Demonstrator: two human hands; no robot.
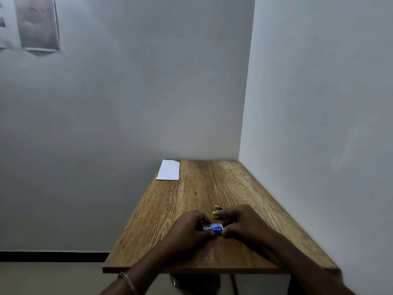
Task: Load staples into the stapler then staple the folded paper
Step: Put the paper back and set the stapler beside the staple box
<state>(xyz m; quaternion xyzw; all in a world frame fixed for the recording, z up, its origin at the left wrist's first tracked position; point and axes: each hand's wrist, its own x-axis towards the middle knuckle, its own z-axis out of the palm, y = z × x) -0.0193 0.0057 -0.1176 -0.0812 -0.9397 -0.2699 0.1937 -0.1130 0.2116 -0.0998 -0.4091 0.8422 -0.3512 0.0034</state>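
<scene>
Both hands pinch a small blue-and-white staple box [213, 227], print unreadable: left grip [190, 227] on one end, right grip [240, 222] on the other. Yellow stapler [216, 211] just behind; folded white paper [169, 170] at the wood-grain surface's [191, 199] far-left corner.

A plain, sparsely furnished room, perhaps a small office or study corner: a wood-grain tabletop [202, 209] is pushed into the corner of two bare pale walls [127, 103], grey printed sheets [37, 22] hang on the left wall, and a dark skirting strip [53, 256] runs along the beige floor [49, 279].
</scene>
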